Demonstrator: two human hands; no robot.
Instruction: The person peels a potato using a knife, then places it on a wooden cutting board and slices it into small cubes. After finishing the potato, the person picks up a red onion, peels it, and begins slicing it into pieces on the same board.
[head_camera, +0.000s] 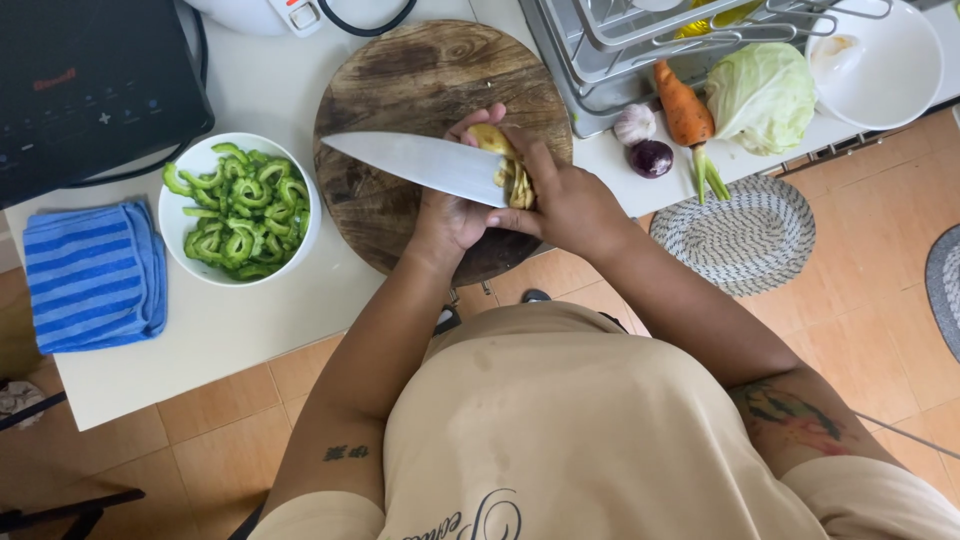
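Holding a large knife, your right hand is closed around the handle, which is hidden inside the grip; the broad blade points away to your left, flat side up, above the board. Your left hand sits beneath the blade, fingers curled about a small pale yellow piece of ginger. The thumb shows above the blade near the top of the piece. The blade edge meets the ginger where strips of peel hang just beside your right knuckles. Both hands hover over the near half of a round, dark wooden cutting board.

Left of the board, just beside it, stands a white bowl full of sliced green vegetable. Further left lies a folded blue striped cloth. Behind that sits a black cooktop.

Right of the board, at the counter edge, lie a garlic bulb and a red onion, touching or nearly so. Next to them: a carrot, then a pale green cabbage. A metal dish rack stands behind. A second white bowl sits at the far right. On the floor lies a woven oval mat.
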